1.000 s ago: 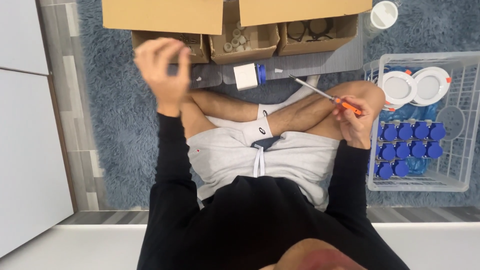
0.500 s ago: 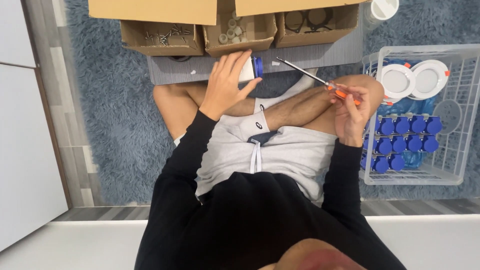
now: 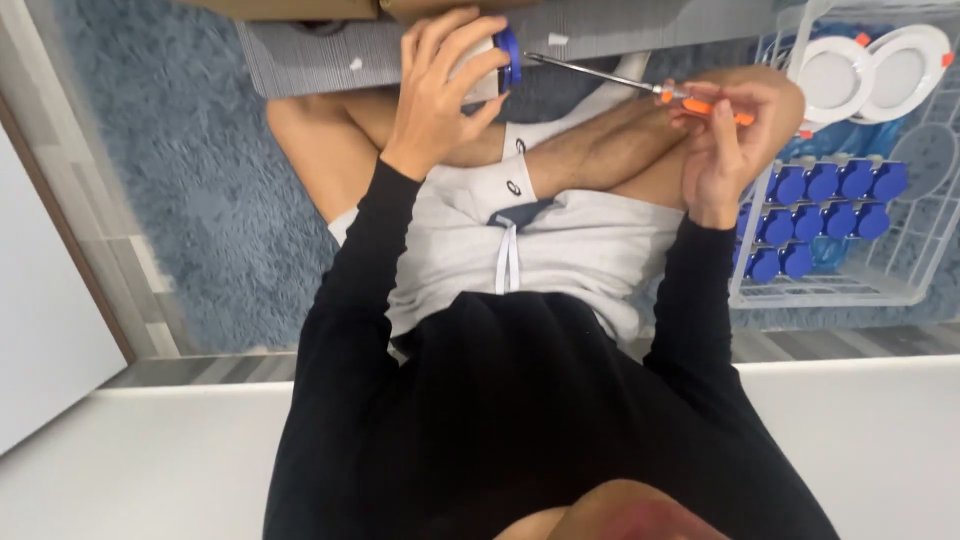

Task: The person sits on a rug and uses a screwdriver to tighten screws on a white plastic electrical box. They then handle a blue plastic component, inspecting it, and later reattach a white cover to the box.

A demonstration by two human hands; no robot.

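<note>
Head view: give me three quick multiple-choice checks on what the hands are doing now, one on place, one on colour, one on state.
1. Where is the wire basket?
A. On the person's right
B. On the person's left
C. On the lap

2. What colour is the screwdriver handle?
A. Green
B. Orange
C. Black

3. What is the left hand doing?
A. Resting flat on the rug
B. Hanging empty
C. Gripping a white part with a blue cap

Answers: 1 A, the basket of blue caps sits beside the right hand. 2 B, orange shows between the right fingers. 3 C, its fingers wrap the white and blue part above the knees.
</note>
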